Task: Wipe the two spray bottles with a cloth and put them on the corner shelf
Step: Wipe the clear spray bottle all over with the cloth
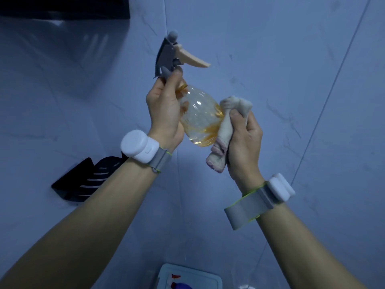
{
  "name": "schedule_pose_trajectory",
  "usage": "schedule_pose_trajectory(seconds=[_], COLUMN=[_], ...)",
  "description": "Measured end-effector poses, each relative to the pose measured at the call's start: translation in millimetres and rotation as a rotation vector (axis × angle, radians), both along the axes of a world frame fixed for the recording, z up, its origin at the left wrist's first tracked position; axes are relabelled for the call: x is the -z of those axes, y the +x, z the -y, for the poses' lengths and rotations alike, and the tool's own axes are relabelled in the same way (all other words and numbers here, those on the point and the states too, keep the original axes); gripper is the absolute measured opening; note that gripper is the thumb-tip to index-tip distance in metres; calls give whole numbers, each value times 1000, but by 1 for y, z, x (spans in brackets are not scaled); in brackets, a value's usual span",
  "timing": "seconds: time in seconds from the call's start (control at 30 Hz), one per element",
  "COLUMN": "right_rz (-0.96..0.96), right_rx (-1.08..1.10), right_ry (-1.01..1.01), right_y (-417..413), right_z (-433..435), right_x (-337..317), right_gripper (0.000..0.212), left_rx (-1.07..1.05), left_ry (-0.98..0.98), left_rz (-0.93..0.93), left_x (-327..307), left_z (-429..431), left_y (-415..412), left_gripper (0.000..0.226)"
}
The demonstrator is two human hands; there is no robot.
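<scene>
Clear plastic with orange swirls, that's the bottle [199,115] up at centre frame in the head view, held out in front of a pale tiled wall [291,80]. The left hand [164,109] is wrapped tight round its neck at about 10 o'clock from the body, thumb up against the grey spray head [166,57], whose peach trigger [193,59] sticks out toward 3 o'clock. The bottle leans, head up toward 11 o'clock, base down toward 5 o'clock. At 3 o'clock of the bottle, the right hand [243,138] is clenched on a bunched white cloth [225,134], and the cloth presses flat against the bottle's lower side. Both wrists carry white bands [139,146]. Down at 8 o'clock, behind the left forearm, a black slotted shelf [83,182] sits on the wall, nothing visible on it. At 6 o'clock, bottom edge, a pale tray [208,276] pokes into frame with something blue and red [179,285] in it, too cropped to tell what.
</scene>
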State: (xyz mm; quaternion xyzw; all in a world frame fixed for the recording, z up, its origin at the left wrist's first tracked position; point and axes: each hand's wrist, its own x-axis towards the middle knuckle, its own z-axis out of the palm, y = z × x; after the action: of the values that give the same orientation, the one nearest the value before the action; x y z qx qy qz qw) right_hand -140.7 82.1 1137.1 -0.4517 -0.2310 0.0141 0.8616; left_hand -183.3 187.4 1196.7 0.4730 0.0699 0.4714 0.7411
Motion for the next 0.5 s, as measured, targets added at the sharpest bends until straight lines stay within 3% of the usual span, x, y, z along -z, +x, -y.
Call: schedule_pose_trajectory(seconds=[0.1, 0.23, 0.33, 0.5], right_rz=[-236, -456, -470, -441], right_rx=[-146, -208, -256, -269], right_ry=[174, 151, -28, -83], right_y=[-6, 1, 5, 11], right_z=[2, 8, 10, 12], right_x=[-6, -5, 2, 11], right_gripper=[28, 35, 33, 34], left_rx=[29, 129, 250, 325], left_ry=[2, 357, 508, 560], left_rz=[-23, -196, -269, -325], left_x=[0, 1, 4, 12], left_z=[0, -4, -8, -1], left_y=[1, 1, 0, 0], left_gripper=[20, 19, 26, 11])
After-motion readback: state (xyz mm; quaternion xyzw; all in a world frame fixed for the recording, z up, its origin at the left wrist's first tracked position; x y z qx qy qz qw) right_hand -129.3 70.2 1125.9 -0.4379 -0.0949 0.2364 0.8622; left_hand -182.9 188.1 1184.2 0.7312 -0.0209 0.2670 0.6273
